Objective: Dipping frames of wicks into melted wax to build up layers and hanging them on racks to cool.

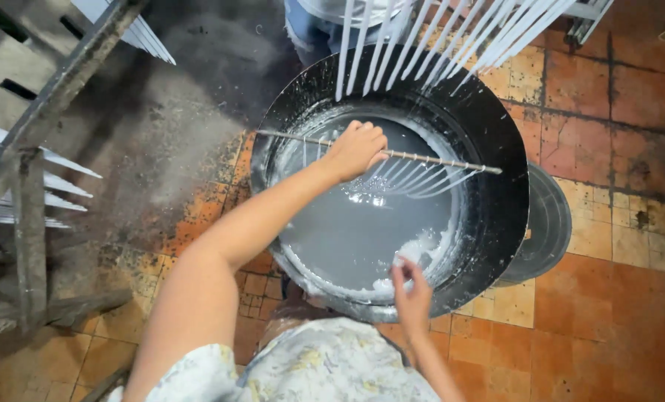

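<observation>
Candle rod [422, 158] gripped by left hand [356, 149], over wax vat [496, 134]

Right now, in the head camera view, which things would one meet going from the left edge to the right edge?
Wooden rack → left hand on the metal rod of hanging white candles → right hand at the near rim of the black vat → grey lid → bare tiled floor.
</observation>
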